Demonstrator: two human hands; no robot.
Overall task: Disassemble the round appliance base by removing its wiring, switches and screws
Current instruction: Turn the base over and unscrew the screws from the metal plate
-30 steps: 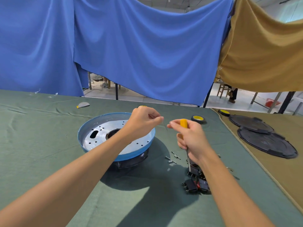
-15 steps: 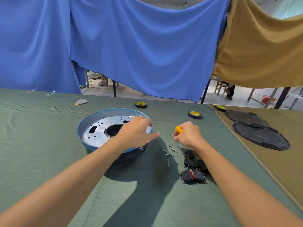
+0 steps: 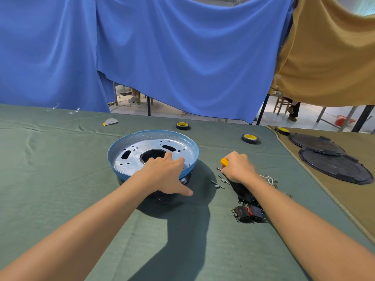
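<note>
The round appliance base [image 3: 121, 151], a blue-rimmed dish with a silver perforated plate and a black centre hole, sits on the green cloth. My left hand [image 3: 166, 175] rests on its near rim, fingers over the plate and thumb stretched out toward the cloth. Right of the base, my right hand [image 3: 239, 169] grips a yellow-handled screwdriver [image 3: 224, 161] low over the cloth; its shaft is hidden. Several loose screws [image 3: 218, 184] lie between the hands. Black switches [image 3: 247, 213] and white wiring [image 3: 269, 179] lie beside my right forearm.
Yellow-cored tape rolls stand behind the base [image 3: 182, 125] and to its right [image 3: 250, 137]. Two black round lids [image 3: 334, 167] lie on the tan cloth at right. A small grey scrap [image 3: 110, 121] lies far left. Blue and tan curtains hang behind.
Both hands have come down from mid-air. My left hand moved onto the base's near rim. My right hand lowered with the screwdriver to the cloth by the screws.
</note>
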